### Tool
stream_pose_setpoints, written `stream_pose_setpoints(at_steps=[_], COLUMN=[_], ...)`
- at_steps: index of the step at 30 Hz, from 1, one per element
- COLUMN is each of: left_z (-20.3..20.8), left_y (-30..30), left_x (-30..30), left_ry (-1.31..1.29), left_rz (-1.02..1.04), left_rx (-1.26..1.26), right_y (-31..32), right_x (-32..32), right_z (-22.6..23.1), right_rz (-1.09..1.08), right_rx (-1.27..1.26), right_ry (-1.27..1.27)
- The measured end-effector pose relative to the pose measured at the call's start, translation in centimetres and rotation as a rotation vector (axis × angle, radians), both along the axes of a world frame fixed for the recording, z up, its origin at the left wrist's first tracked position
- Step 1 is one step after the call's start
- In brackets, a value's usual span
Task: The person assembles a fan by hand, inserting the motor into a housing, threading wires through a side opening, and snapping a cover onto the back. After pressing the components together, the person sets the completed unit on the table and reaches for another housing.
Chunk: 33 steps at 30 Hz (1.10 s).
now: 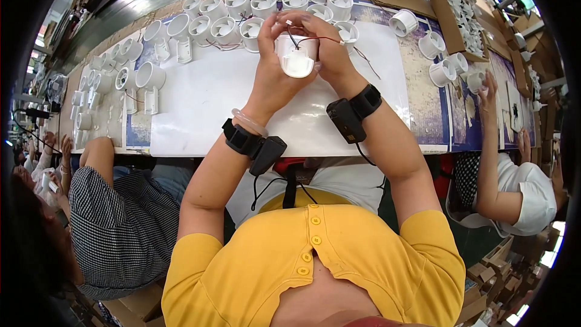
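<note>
Over the white sheet on the table, a white plastic fan housing (pixel 297 64) is held up between both my hands. My left hand (pixel 274 66) wraps round its left side, and my right hand (pixel 330 54) closes on its right side and far end. A rounded white flap-like part faces me. Thin red and dark wires (pixel 319 38) rise from the housing and trail to the right. Some of my fingertips are hidden behind the housing. Just beyond my hands stand several round white fan housings (pixel 263 4) with blades inside.
More white housings with handle-like stems (pixel 150 75) line the left side. To the right lie loose white housings (pixel 443 72) and a cardboard box (pixel 463 24) of small white parts. A co-worker sits on each side; the right one's hand (pixel 488 89) is over the table.
</note>
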<state>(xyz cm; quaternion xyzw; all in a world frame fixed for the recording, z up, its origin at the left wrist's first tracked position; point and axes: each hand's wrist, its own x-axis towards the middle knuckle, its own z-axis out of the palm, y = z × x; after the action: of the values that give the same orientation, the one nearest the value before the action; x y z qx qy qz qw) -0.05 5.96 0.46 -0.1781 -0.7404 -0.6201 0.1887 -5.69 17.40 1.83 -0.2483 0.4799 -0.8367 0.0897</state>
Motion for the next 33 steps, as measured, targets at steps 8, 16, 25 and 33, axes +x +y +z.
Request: stream_pose_setpoints(at_steps=[8,16,25,33], left_z=[0.2,2.1,0.5,0.9], left_y=[-0.5,-0.3,0.1,1.2], left_x=[-0.6,0.8,0.2,0.2], left_ry=[0.012,-0.244,-0.186,-0.116], left_rz=[-0.02,-0.516,-0.501,-0.032], left_rx=[0.19,0.94,0.954,0.682], right_y=[-1.4,-1.1,-1.8,-1.8], right_x=[2.4,2.5,3.1,3.7], right_z=[0.4,0.2,0.3,1.2], right_rz=[-0.073,-0.03,-0.183,-0.222], right_rx=[-0.142,-0.333,-0.278,-0.221], right_ry=[-0.109,-0.193,-0.165,-0.23])
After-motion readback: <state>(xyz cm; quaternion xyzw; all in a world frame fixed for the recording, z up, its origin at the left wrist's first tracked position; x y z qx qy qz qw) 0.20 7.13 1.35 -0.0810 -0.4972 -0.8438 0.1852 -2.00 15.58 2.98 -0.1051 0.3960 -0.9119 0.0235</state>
